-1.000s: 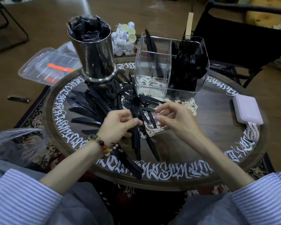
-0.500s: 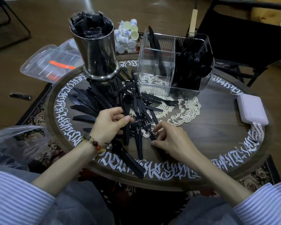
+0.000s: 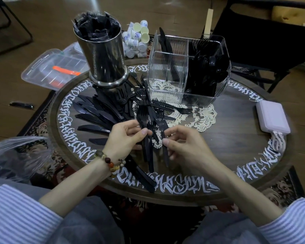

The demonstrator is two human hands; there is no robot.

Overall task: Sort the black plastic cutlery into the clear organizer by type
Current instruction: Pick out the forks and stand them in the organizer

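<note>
round table [image 3: 236, 131]: organizer [image 3: 167, 74] holds cutlery [image 3: 208, 67] (right side).

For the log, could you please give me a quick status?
Left hand grips fork bundle. Right hand pinches one fork. Organizer unobstructed.

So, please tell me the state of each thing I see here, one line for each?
left hand: holds a bunch of forks
right hand: pinches one fork
clear organizer: front-left part empty, right part full
knives: loose on table
steel canister: upright, full
</note>
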